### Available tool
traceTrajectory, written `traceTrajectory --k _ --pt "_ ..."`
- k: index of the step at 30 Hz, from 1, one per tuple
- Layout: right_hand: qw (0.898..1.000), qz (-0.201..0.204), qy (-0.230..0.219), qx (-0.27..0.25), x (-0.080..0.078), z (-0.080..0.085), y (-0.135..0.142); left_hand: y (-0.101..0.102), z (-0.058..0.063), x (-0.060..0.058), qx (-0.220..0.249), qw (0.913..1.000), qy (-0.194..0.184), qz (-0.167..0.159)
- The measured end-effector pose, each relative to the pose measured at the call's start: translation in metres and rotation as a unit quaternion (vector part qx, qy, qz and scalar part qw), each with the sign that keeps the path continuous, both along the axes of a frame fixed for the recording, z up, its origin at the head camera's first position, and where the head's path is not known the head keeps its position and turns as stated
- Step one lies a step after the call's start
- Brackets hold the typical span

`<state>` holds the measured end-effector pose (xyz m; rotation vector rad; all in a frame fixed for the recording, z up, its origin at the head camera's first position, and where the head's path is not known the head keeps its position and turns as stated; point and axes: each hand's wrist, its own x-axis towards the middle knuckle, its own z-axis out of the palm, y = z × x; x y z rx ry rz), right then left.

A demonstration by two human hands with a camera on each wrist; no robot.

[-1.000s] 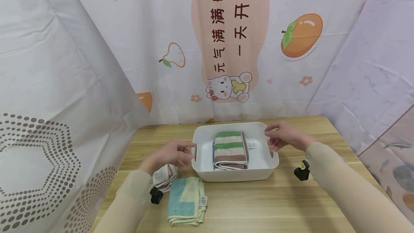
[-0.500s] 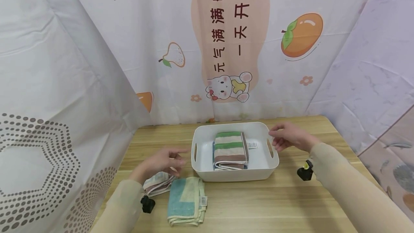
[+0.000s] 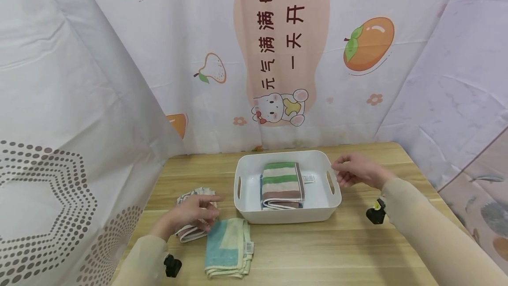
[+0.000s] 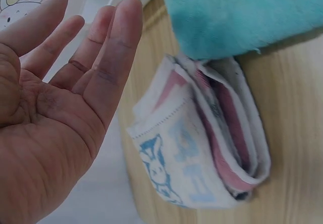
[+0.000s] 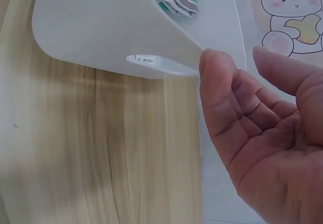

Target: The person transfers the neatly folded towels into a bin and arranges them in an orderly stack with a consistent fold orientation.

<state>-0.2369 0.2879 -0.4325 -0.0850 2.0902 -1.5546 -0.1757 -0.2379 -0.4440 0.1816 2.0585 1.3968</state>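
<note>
A folded towel with green, cream and brown stripes (image 3: 281,182) lies inside a white plastic basket (image 3: 287,217) with handle slots at both ends. My right hand (image 3: 357,170) is beside the basket's right end, fingers loosely bent and holding nothing; in the right wrist view its fingertips (image 5: 217,65) are right at the rim. My left hand (image 3: 190,215) hovers over a folded white and pinkish-brown towel (image 4: 197,138) with a blue print, its fingers relaxed and nothing in them. A folded blue and cream towel (image 3: 225,250) with a tag lies just to the right of that hand.
Everything stands on a wood-grain table (image 3: 309,255). A printed curtain (image 3: 222,114) hangs behind its back edge, with further cloth along the left and right sides. A small black device (image 3: 375,213) is strapped at the right wrist.
My left hand has moved from the basket's left end leftward and toward me, over the white and pinkish-brown towel. The right hand has drawn slightly right from the basket rim.
</note>
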Motion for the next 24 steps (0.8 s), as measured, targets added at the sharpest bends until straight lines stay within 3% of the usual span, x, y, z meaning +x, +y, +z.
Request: traceTrajectory --k 24 --pt "0.999 0.001 -0.023 0.025 0.004 -0.018 0.001 -0.024 -0.030 0.015 0.015 0.9983 -0.051 0.026"
